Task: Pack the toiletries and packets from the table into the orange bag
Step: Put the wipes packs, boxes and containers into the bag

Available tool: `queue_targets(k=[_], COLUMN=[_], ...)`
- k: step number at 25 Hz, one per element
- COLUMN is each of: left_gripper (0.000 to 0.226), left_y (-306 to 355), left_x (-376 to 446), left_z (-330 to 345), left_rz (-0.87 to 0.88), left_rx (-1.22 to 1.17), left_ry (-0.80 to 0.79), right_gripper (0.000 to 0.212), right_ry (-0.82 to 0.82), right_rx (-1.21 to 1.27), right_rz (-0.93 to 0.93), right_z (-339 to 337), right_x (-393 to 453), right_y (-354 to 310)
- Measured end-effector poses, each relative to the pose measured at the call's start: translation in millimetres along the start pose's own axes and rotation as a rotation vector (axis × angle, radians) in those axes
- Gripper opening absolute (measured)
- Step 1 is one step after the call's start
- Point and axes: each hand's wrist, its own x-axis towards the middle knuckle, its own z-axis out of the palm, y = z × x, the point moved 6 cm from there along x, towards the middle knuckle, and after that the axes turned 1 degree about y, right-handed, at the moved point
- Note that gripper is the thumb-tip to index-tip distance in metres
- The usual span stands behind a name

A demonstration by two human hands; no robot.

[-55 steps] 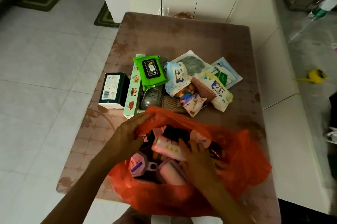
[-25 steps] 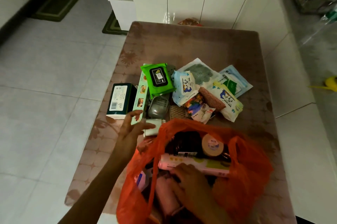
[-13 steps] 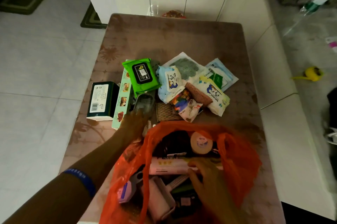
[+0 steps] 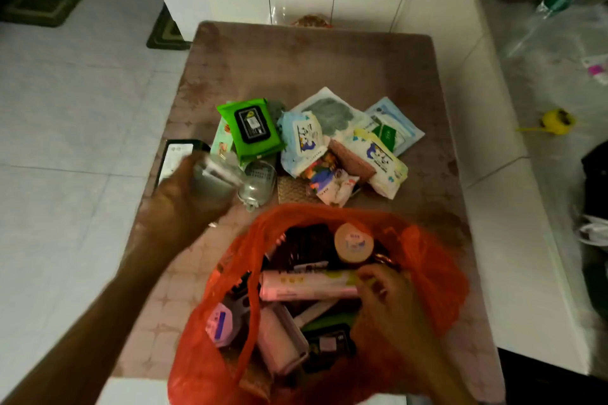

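The brown patterned table (image 4: 329, 62) holds a crinkly, floppy orange bag (image 4: 437, 276) at its 6 o'clock edge, already stuffed with tubes and a round-lidded jar, while the soft packets sit heaped mid-table with the glossy green wipes pack (image 4: 251, 128) at their 9 o'clock side. The left hand (image 4: 184, 203) is curled round a blurry pale boxy item (image 4: 215, 174) just above the table at the bag's 10 o'clock. I'd say drop it flat into a gap, while the right hand (image 4: 388, 302), fingers bent on the pink tube (image 4: 306, 286), pins things aside.
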Motion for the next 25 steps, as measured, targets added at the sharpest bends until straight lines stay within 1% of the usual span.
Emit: queue_targets(k=[1,2,4,5,6,7,8,9,10,11,12,13,14,15,16,17,18,19,20,21,22,23,24,25], left_gripper=[0.081,0.087,0.096,0.097,0.095,0.092,0.09,0.087,0.08,0.074,0.07,0.07,0.073,0.073,0.067,0.054,0.039,0.026,0.018,0.017,0.022,0.031,0.04,0.047], left_y=[20,44,88,100,104,101,96,82,77,70,61,61,62,70,76,83,88,78,59,32,2,-29,-59,-85], left_x=[-11,-25,-60,-80,-100,-116,-132,-142,-141,-140,-143,-156,-164,-155,-140,-127,-109,-87,-64,-43,-23,-8,3,9], left_z=[-25,-40,-28,-3,28,62,95,126,141,152,162,164,161,150,134,115,89,66,49,38,33,34,46,63], left_rz=[0.0,0.028,0.085,0.129,0.175,0.242,0.249,0.215,0.263,0.273,0.352,0.504,0.53,0.438,0.369,0.271,0.159,0.057,-0.037,-0.122,-0.194,-0.263,-0.318,-0.375], left_rx=[-0.131,-0.262,-0.471,-0.463,-0.391,-0.3,-0.249,-0.194,-0.104,-0.026,0.065,0.19,0.289,0.312,0.242,0.082,-0.125,-0.265,-0.334,-0.311,-0.221,-0.085,0.045,0.139], left_ry=[0.023,-0.05,-0.376,-0.564,-0.715,-0.824,-0.918,-0.981,-0.962,-0.941,-0.924,-0.957,-0.977,-0.845,-0.715,-0.634,-0.497,-0.331,-0.166,-0.026,0.087,0.133,0.105,0.044], right_gripper=[0.013,0.015,0.02,0.021,0.021,0.02,0.019,0.018,0.017,0.016,0.016,0.015,0.016,0.016,0.017,0.018,0.018,0.018,0.02,0.021,0.022,0.022,0.021,0.021], right_ry=[0.015,0.035,0.08,0.091,0.102,0.115,0.132,0.147,0.158,0.162,0.158,0.148,0.128,0.098,0.064,0.026,-0.007,-0.034,-0.059,-0.079,-0.09,-0.094,-0.092,-0.083], right_rx=[0.028,0.055,0.08,0.078,0.075,0.072,0.07,0.066,0.061,0.057,0.055,0.052,0.053,0.056,0.061,0.067,0.076,0.081,0.086,0.092,0.094,0.091,0.085,0.077], right_rz=[0.009,0.017,0.036,0.039,0.042,0.043,0.044,0.047,0.047,0.047,0.046,0.044,0.043,0.042,0.035,0.025,0.007,-0.013,-0.021,-0.019,-0.015,-0.016,-0.018,-0.009], right_z=[-5,-9,-19,-24,-28,-31,-36,-40,-44,-46,-46,-44,-40,-33,-24,-15,-7,0,5,9,12,14,15,14], right_x=[0,0,2,3,4,5,4,3,2,0,-2,-3,-4,-5,-5,-6,-6,-7,-7,-7,-7,-7,-7,-7], right_y=[3,5,9,10,11,12,13,15,16,16,17,18,19,20,20,18,12,6,0,-4,-7,-9,-11,-11])
